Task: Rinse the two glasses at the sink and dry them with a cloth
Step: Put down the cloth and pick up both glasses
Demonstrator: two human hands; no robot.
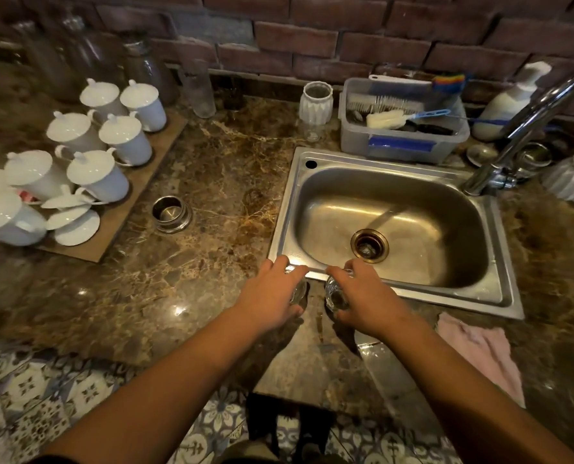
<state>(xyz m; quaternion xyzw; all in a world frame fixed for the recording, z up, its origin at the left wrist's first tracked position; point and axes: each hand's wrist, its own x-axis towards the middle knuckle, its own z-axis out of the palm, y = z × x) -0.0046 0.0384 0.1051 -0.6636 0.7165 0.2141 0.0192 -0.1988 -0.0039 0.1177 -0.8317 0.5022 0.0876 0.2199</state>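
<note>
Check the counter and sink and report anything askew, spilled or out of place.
Among the white lidded cups on the board at left, a few loose lids lie off their cups near the front. A pink cloth lies crumpled, draped over the counter edge right of the sink. No spill shows.

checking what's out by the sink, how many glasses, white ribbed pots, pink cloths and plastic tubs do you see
glasses: 2
white ribbed pots: 2
pink cloth: 1
plastic tub: 1
total: 6
</note>
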